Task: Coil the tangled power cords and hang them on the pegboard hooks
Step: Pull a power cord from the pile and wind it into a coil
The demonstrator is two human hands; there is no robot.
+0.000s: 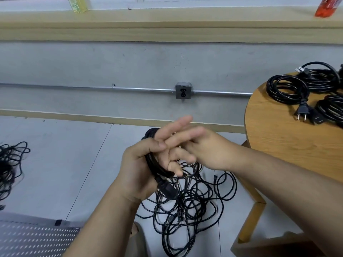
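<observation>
- Left hand (137,164) is curled tight round a half-made coil (151,162) of black cord, thumb across the top. A plug (167,190) hangs from the bundle just under the palm.
- Right hand (202,151) lies across the left's knuckles, fingers stretched out and blurred. No strand shows pinched in them, so I judge it holds nothing.
- Step in hand, as I read it: laying loops into the coil. Each new loop should match the size of those already held and lie beside them, not crossed. The left hand's grip should be firm so the bundle does not spring apart.
- Tangled cords (187,210) lie on the floor right below both hands, and the coil's free strand seems to run down into them. Drawing slack gently and freeing knots before pulling would avoid tightening the snarl.
- Pegboard (27,238) shows down to the left of the left hand, close to the person; whether it carries hooks is too small to tell.
- Counter (278,141), round and wooden, stands right of the right hand, with finished coils (289,88) on it.
- Second tangle (11,164) sits on the floor well left of the left hand.
- Wall socket (183,90) is beyond the hands, on the grey wall.
</observation>
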